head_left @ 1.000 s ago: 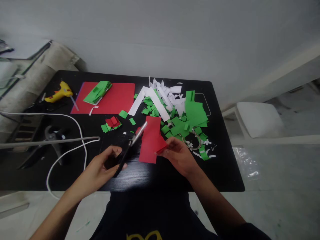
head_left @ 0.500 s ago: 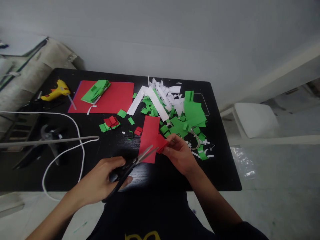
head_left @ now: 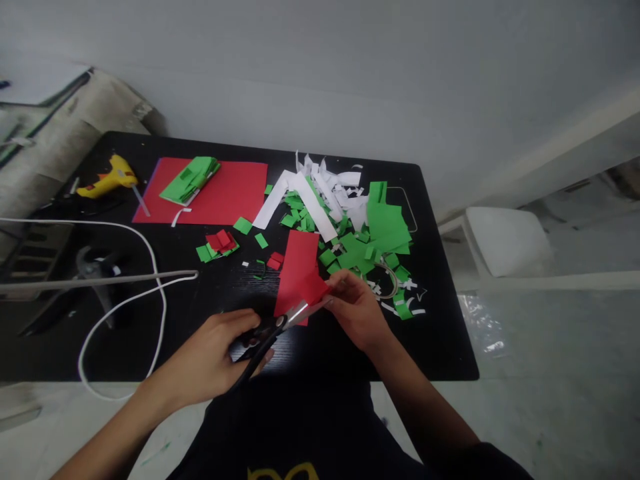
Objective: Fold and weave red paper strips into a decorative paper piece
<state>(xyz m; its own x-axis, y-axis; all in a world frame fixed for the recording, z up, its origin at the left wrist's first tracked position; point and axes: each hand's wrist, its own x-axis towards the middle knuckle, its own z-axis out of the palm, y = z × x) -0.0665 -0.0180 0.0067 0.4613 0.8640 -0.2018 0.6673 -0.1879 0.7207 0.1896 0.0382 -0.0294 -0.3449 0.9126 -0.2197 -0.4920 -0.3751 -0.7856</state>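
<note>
My left hand [head_left: 217, 353] grips black-handled scissors [head_left: 273, 328], whose blades point right and up into a small folded red paper piece [head_left: 313, 288]. That piece is pinched by my right hand [head_left: 356, 308] just above the black table [head_left: 350, 353]. Under it lies a larger red paper strip [head_left: 296, 265]. Small red and green cut squares [head_left: 219, 244] sit to the left of the strip.
A heap of green and white paper scraps [head_left: 350, 217] fills the table's back right. A big red sheet [head_left: 220, 193] with folded green paper [head_left: 189, 180] lies back left, next to a yellow glue gun [head_left: 106, 179]. A white cable [head_left: 135, 267] loops at left.
My left hand swung the scissors from pointing up and away round toward my right hand; the blades now meet the small red piece. My right hand has barely moved.
</note>
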